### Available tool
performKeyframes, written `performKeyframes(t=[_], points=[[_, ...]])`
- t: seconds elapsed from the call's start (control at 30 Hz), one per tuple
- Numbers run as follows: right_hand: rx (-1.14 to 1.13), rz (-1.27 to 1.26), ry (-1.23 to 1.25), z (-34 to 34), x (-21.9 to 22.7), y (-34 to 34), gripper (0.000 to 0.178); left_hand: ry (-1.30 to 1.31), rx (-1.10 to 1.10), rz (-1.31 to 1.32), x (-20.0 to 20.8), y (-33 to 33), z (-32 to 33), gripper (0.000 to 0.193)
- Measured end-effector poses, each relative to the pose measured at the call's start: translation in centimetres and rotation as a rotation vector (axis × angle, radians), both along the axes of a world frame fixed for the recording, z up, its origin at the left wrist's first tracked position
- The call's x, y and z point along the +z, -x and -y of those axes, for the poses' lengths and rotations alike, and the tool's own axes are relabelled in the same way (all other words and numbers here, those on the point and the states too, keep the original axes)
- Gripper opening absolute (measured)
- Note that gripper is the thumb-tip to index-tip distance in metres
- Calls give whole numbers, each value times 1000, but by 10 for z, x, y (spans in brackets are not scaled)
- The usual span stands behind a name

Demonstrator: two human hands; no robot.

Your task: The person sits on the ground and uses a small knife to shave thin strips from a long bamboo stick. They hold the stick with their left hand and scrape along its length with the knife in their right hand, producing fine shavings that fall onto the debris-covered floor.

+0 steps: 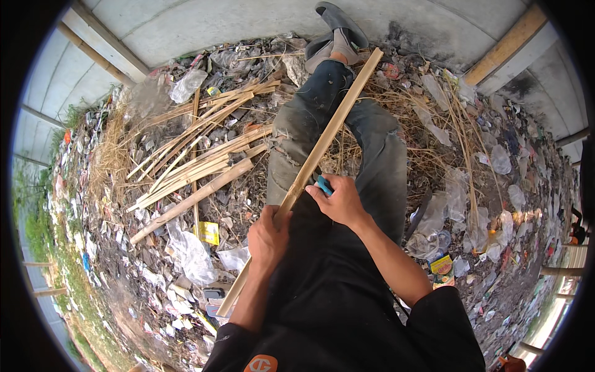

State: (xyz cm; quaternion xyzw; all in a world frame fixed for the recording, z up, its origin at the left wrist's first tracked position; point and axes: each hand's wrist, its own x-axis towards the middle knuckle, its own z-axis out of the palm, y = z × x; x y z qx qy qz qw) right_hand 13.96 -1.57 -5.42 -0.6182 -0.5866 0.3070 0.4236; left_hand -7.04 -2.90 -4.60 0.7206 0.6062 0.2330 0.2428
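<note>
Black shirt (322, 322) nearest. L hand (268, 239) wrapped round bamboo strip (339, 118); R hand (339, 197) gripping teal handle (323, 185) just beside it. Strip slants across trousers (379, 146), far end nr sandal (347, 26). More strips (211, 162) + pole (192, 201) on littered ground (130, 291), left.

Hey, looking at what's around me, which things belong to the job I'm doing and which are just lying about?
In the job:
- long bamboo strip, in your left hand
- teal tool, in your right hand
- probably the loose strips and thicker bamboo piece

Lying about:
- clear plastic bag
- yellow packet
- dry straw, apparently
</note>
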Motion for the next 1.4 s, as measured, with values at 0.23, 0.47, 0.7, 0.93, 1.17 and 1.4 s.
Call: performKeyframes(t=[0.23, 0.47, 0.7, 0.93, 1.17, 1.4], points=[[32, -85, 141, -3, -5, 5, 33, -67, 6, -36, -4, 2, 4, 25], [47, -149, 18, -1, -9, 10, 31, -97, -37, -150, -4, 3, 4, 24], [-8, -24, 8, 8, -2, -10, 31, -47, 28, -203, -1, 7, 1, 19], [-71, 240, 115, -1, -6, -20, 37, -85, -43, -220, -12, 20, 4, 12], [-167, 313, 195, -22, -21, -19, 42, -5, -149, -288, -4, 18, 5, 35], [58, 298, 318, -1, -19, 16, 44, 161, -100, -177, 4, 19, 1, 40]])
